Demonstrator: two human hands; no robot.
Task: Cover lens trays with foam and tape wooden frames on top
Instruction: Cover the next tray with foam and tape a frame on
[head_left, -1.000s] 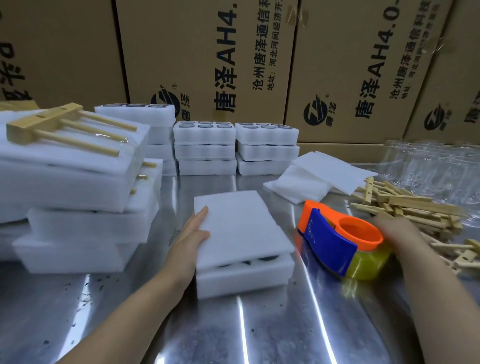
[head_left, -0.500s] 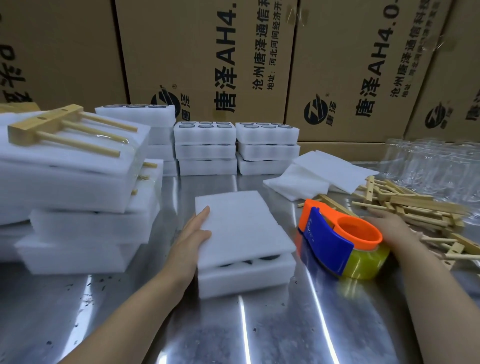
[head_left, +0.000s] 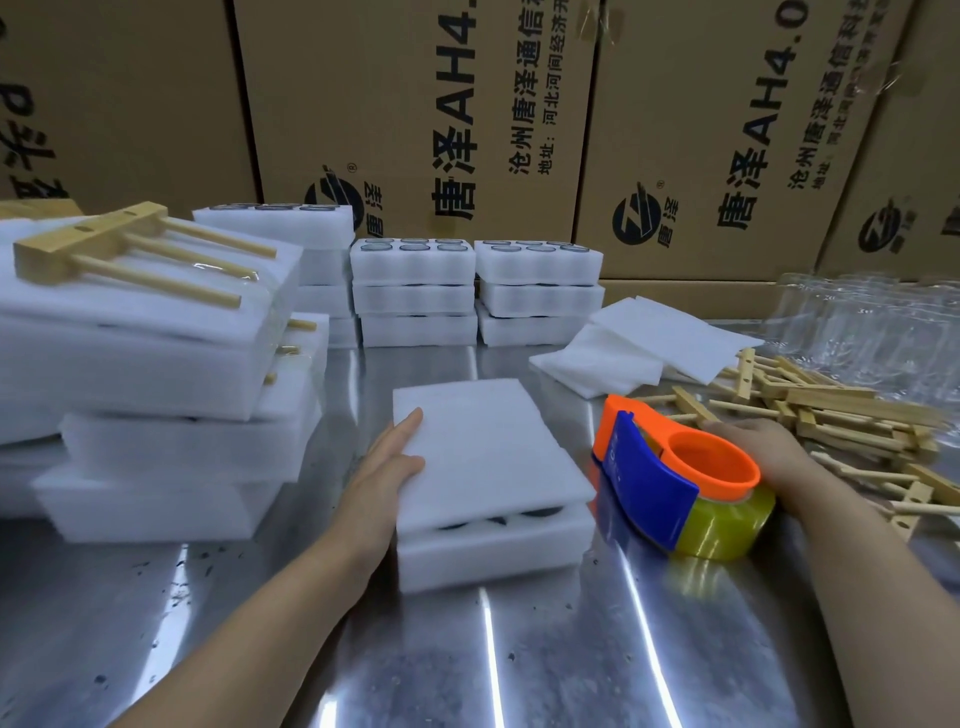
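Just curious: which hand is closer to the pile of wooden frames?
Right. The right hand is at the edge of the pile of wooden frames, behind the tape dispenser; the left hand rests on the foam sheet.

Only the person's two arms show, and both are bare. The left forearm is uncovered from the lower edge of the view to the wrist, as is the right forearm. The left grip is a bare, slim hand showing its back, thumb and the side of its forefinger; the nails are too blurred to make out. The right grip is bare too, with only its back and knuckles in view.
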